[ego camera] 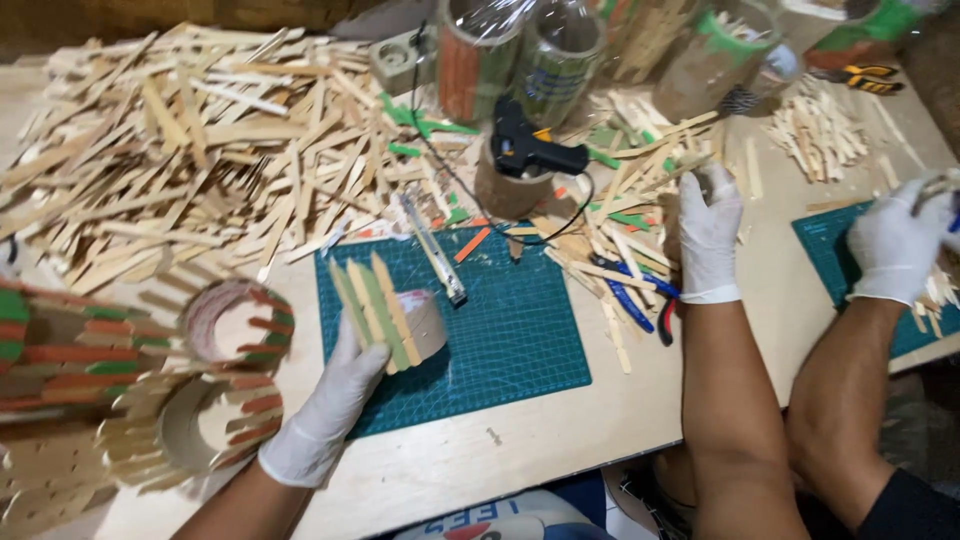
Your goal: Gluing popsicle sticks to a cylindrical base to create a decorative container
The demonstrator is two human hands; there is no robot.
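Note:
My left hand (330, 410), in a white glove, holds a short cardboard tube (425, 325) with several green and plain wooden sticks (375, 310) stuck upright on its side, over the green cutting mat (510, 350). My right hand (710, 235), also gloved, rests fingers down in a loose heap of wooden sticks (610, 240) to the right of the mat; whether it grips a stick is hidden.
A big pile of sticks (190, 150) fills the back left. A black glue gun (530, 150) sits on a cardboard roll, with a box cutter (435, 250) and blue pliers (630, 298) nearby. Stick-covered rings (235, 325) lie left. A co-worker's gloved hand (895, 250) works over a second mat (835, 245).

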